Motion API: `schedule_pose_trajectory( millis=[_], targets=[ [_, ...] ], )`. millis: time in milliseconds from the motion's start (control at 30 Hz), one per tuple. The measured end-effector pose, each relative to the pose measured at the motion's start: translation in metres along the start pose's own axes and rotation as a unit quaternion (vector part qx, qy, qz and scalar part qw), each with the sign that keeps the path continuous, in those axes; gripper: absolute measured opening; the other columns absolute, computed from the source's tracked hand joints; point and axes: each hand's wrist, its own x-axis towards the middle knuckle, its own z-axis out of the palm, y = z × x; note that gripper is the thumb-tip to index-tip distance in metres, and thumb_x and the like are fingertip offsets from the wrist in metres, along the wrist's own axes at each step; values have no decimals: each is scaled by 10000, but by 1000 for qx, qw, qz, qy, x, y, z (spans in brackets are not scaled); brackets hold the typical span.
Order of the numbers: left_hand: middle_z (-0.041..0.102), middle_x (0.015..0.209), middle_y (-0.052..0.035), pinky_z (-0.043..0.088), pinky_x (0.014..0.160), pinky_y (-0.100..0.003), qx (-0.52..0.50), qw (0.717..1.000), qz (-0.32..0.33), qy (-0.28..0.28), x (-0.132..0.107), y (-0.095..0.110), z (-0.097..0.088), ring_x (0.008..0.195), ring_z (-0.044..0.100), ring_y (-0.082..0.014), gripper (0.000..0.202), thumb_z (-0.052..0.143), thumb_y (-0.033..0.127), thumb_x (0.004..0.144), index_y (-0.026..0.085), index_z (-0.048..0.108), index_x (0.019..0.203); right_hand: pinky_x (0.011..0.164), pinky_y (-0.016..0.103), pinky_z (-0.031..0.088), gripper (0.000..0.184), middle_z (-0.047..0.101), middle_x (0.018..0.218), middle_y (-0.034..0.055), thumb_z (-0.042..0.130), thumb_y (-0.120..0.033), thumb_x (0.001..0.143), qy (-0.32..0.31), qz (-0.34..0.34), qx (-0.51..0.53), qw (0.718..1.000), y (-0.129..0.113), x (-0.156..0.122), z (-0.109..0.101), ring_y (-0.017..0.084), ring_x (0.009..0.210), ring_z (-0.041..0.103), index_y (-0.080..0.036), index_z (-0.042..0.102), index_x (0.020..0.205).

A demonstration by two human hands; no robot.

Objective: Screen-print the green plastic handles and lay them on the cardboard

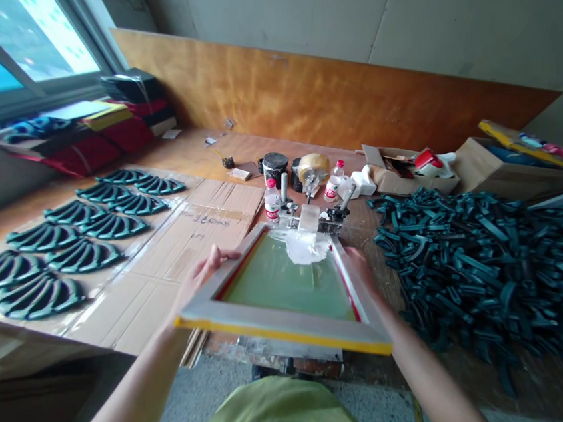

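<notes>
A screen printing frame [280, 320] lies tilted in front of me, its near edge raised above the bench edge. Its greenish mesh [288, 289] carries a patch of white ink [302, 250] at the far end. There the frame meets a metal hinge clamp [331, 219] with two upright posts. My left hand [205, 269] grips the left side of the frame, thumb near the top edge and some fingers hidden. On the opposite side, my right hand [359, 266] holds the right rail, largely covered by it. Under the near edge a metal base [291, 351] shows.
Dark green curved parts [61, 295] lie in rows on cardboard [152, 291] at left. A large heap of similar pieces [496, 274] fills the right. Behind the clamp stand bottles [272, 206], a black tub [275, 165], a tape roll [314, 164] and an open carton [415, 183].
</notes>
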Motion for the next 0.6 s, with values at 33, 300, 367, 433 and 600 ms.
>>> schedule_pose_trajectory(
  millis=[33, 300, 367, 433, 600],
  targets=[
    [698, 752, -40, 499, 556, -269, 6, 999, -46, -14, -9, -16, -3, 618, 623, -183, 589, 660, 639, 723, 155, 702, 1056, 883, 293, 514, 335, 697, 1013, 81, 419, -202, 947, 28, 5, -7, 1000, 0, 10, -6, 192, 951, 638, -95, 677, 1133],
    [680, 750, 7, 476, 547, -248, -2, 992, -118, -34, -15, -124, 2, 608, 624, -167, 1001, 736, 593, 672, 204, 328, 1500, 905, 373, 478, 344, 647, 1098, 132, 703, -156, 794, -99, -51, -101, 989, -60, 80, 26, 264, 1060, 584, -145, 608, 1125],
    [668, 739, 15, 473, 551, -245, -2, 992, -116, -43, -12, -132, 2, 611, 619, -164, 965, 717, 594, 696, 194, 343, 1490, 817, 334, 483, 183, 682, 936, 100, 672, -154, 812, -146, -40, -119, 981, -65, 75, 36, 242, 919, 618, -162, 634, 990],
    [661, 733, 18, 477, 556, -249, -4, 991, -121, -49, -11, -136, 0, 617, 622, -167, 928, 709, 596, 705, 191, 375, 1471, 768, 315, 475, 111, 685, 877, 84, 628, -127, 820, -161, -74, -125, 976, -62, 58, 38, 231, 864, 620, -174, 641, 919],
    [685, 789, -8, 503, 606, -265, -2, 991, -124, -44, -12, -136, -1, 669, 640, -177, 871, 702, 586, 718, 160, 428, 1427, 736, 290, 452, 285, 667, 841, 60, 507, 34, 752, -202, -233, -73, 948, -47, 13, 14, 206, 871, 593, -188, 658, 844]
  ],
)
